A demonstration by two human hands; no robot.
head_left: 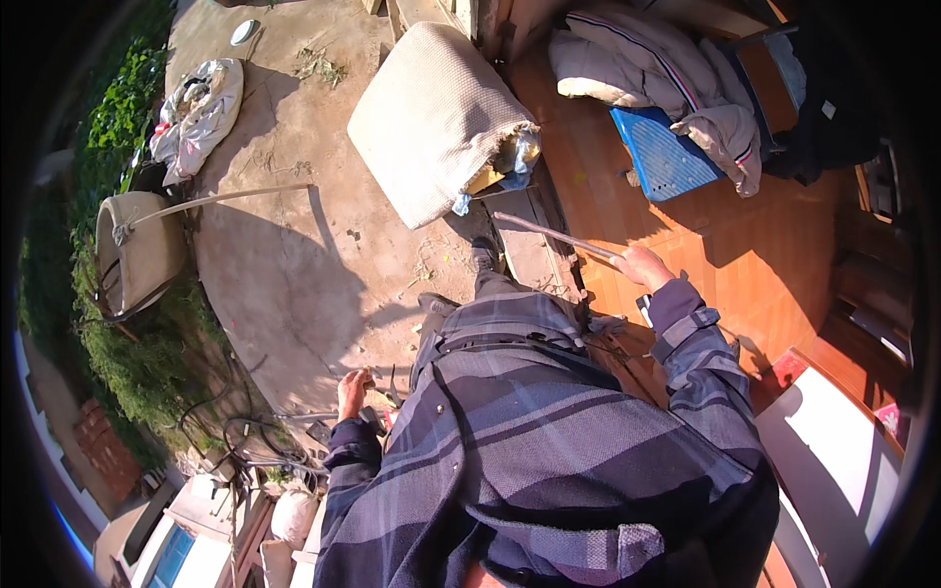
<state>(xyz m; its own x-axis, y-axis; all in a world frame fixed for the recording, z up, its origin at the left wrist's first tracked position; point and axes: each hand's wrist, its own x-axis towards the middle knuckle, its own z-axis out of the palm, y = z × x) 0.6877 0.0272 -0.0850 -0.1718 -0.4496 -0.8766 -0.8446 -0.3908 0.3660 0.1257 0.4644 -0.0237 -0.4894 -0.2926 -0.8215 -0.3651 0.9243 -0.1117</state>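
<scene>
My right hand (645,269) is closed round one end of a long thin stick (554,233), which points away to the left toward a large cream woven sack (426,113). The stick's far tip is just short of the sack's near corner. Crumpled blue and yellow material (515,159) shows at the sack's open end. Low on the left, my left hand (353,392) hangs beside my coat with its fingers curled. Whatever it may pinch is too small to make out. My shoes (438,304) stand on the concrete by the doorway.
At left, a pale bucket (147,245) lies tilted with a long wooden handle (225,199) across it, near a white plastic bag (211,108) and green plants. Inside the doorway, a padded jacket (627,69) drapes over a blue seat (667,157). Black hoses (245,431) coil behind my left hand.
</scene>
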